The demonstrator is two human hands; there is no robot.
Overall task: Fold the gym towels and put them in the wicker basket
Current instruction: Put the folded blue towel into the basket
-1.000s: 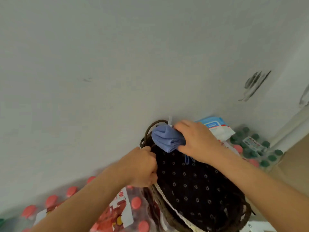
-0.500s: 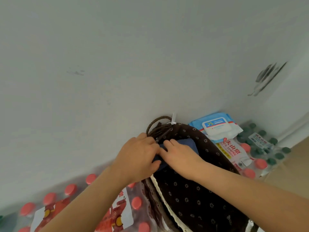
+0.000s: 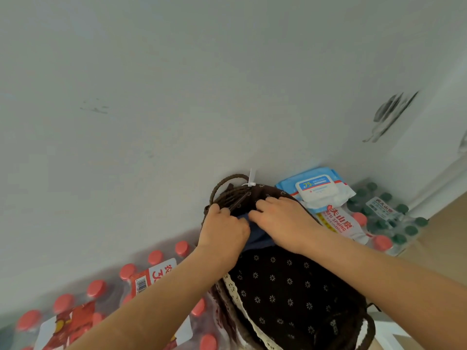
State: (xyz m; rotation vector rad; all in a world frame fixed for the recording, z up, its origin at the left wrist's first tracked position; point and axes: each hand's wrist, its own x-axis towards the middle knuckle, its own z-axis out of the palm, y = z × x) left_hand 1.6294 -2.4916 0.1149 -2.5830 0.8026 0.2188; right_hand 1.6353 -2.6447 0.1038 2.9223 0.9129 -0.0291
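The wicker basket point(image 3: 283, 289) has a dark brown flowered liner and stands against the white wall. A folded blue towel point(image 3: 256, 240) lies in its far end; only a small strip shows between my hands. My left hand point(image 3: 223, 232) is at the basket's left rim, its fingers curled over the towel's left edge. My right hand point(image 3: 281, 221) lies on top of the towel with its fingers stretched toward the left hand, pressing it down. The fingertips of both hands nearly meet.
A shrink-wrapped pack of red-capped bottles point(image 3: 106, 299) lies left of the basket. To the right are a blue wet-wipes pack point(image 3: 316, 188), more red-capped bottles point(image 3: 358, 219) and green-capped bottles point(image 3: 394, 215). The wall point(image 3: 177, 97) is right behind the basket.
My right hand brought the blue towel down from above the rim into the basket and now presses it. My left hand moved from the near rim up to the towel.
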